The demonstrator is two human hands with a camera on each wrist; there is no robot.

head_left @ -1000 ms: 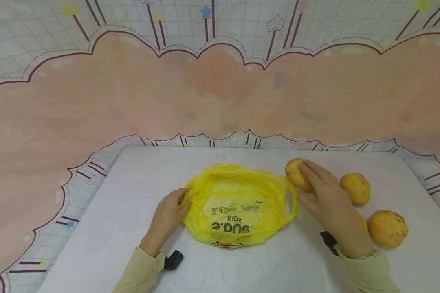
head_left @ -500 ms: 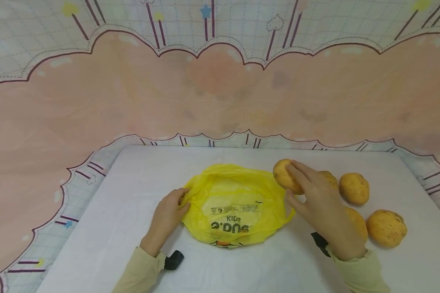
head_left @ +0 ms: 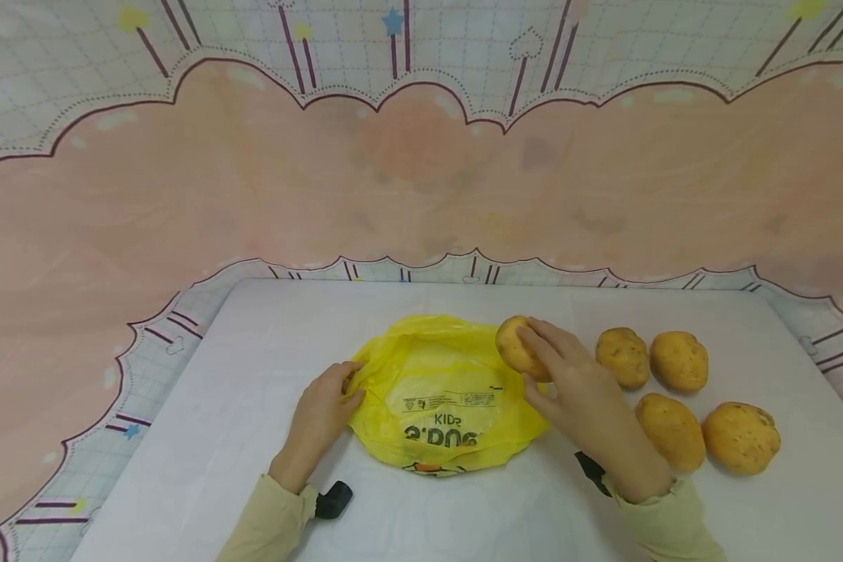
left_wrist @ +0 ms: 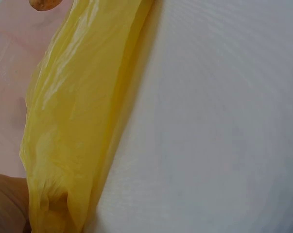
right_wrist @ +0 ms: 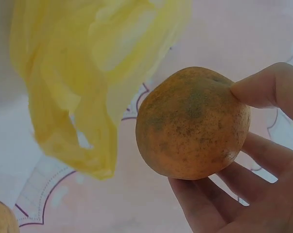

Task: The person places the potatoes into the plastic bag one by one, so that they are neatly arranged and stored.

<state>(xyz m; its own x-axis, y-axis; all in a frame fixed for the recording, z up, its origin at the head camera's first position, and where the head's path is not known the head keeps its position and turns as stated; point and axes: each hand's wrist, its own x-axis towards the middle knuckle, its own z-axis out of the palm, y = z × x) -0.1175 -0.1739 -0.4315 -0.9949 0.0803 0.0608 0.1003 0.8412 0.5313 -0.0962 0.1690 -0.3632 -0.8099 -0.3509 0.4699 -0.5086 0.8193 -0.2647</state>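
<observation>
A yellow plastic bag (head_left: pixel 449 375) with dark print lies mid-table, its mouth spread wide. My left hand (head_left: pixel 321 414) pinches the bag's left rim between thumb and fingers; in the left wrist view the bag (left_wrist: pixel 78 107) stretches away from the fingertips, which are mostly hidden behind the film. My right hand (head_left: pixel 583 398) grips a potato (head_left: pixel 517 347) over the right side of the bag's opening. In the right wrist view thumb and fingers hold this potato (right_wrist: pixel 192 124) from one side, with the bag's loop handle (right_wrist: pixel 78 141) hanging beside it.
Several potatoes rest on the white table (head_left: pixel 204 437) at the right: two farther back, one potato (head_left: pixel 622 357) beside another potato (head_left: pixel 679 361), and two nearer, a potato (head_left: pixel 670 432) and a larger potato (head_left: pixel 741 438). A patterned cloth (head_left: pixel 421 187) rises behind the table.
My right hand has carried the potato leftward, from beside the bag's right handle to over its opening, uncovering potatoes behind it. My left hand has stayed on the rim.
</observation>
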